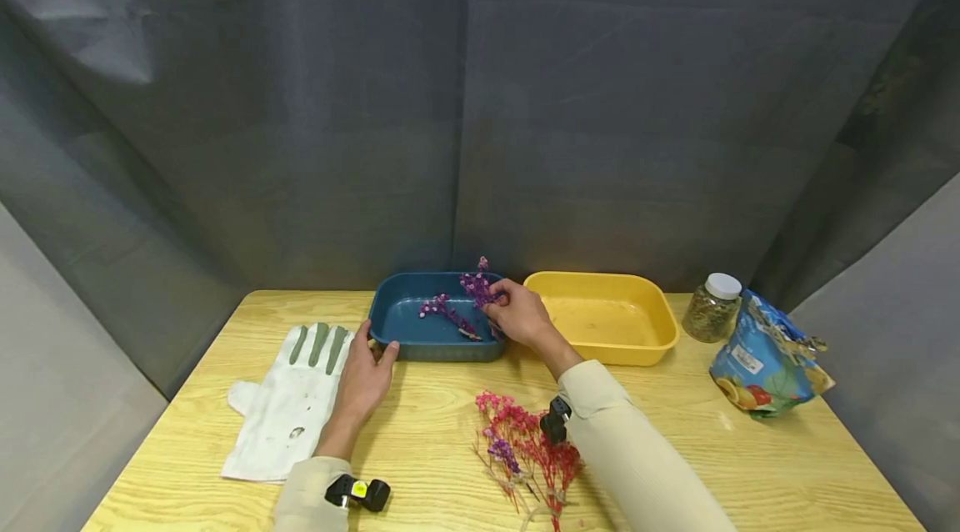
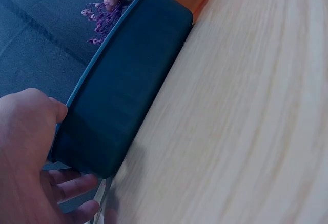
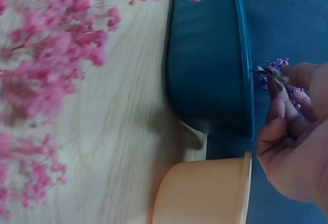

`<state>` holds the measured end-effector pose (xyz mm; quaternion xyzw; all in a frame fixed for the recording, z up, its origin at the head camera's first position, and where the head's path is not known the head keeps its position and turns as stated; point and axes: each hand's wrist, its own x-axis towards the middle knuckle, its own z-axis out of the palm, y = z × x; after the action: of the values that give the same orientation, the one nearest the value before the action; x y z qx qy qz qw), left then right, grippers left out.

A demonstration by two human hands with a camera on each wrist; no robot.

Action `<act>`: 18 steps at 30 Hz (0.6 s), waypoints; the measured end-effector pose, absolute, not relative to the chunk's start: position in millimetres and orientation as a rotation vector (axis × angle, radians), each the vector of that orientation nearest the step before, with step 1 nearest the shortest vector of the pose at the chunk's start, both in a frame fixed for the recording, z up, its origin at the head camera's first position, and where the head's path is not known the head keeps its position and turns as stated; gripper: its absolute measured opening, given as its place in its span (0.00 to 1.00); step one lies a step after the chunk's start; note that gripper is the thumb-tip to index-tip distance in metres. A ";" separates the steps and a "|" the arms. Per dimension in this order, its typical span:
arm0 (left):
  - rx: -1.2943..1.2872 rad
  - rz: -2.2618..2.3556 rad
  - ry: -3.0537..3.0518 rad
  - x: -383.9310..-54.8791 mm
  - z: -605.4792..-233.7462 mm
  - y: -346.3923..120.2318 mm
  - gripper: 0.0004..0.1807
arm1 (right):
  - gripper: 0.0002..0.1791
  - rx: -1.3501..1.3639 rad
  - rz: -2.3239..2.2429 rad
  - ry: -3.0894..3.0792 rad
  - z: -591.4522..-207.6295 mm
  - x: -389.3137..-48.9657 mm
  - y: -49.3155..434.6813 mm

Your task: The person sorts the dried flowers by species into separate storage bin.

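Note:
A dark blue plastic tub (image 1: 442, 351) stands at the back of the table. At its left end, my left hand (image 1: 366, 382) grips it, thumb (image 2: 59, 110) at the rim and fingers (image 2: 74, 188) around the end wall. Over the tub's right side, my right hand (image 1: 521, 317) pinches a sprig of dried purple flowers (image 1: 476, 287) between thumb and fingertips; its small blossoms also show in the right wrist view (image 3: 279, 64). Another purple sprig (image 1: 447, 312) lies inside the tub. Part of the held stem is hidden behind my fingers.
Right of the tub sits a yellow tub (image 1: 607, 353). Dried pink and red flowers (image 1: 517, 424) with some purple lie below my right forearm. A white glove (image 1: 281, 411) with green finger stripes lies at left. A white-lidded jar (image 1: 710, 311) and blue bag (image 1: 768, 365) stand at right.

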<state>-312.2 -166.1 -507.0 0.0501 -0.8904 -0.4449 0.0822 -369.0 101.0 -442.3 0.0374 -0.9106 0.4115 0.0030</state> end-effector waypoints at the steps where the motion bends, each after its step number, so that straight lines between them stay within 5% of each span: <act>1: 0.149 -1.329 -2.656 -312.3 -507.1 -166.0 0.40 | 0.17 0.110 1.305 -2.850 -441.5 -369.6 100.1; 18: 0.159 -1.325 -2.643 -312.8 -509.3 -166.3 0.40 | 0.12 0.113 1.387 -2.765 -438.4 -351.2 113.3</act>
<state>-312.8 -166.3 -509.3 0.0536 -0.8890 -0.4458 0.0901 -351.2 113.3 -438.4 0.0365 -0.8930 0.4480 0.0232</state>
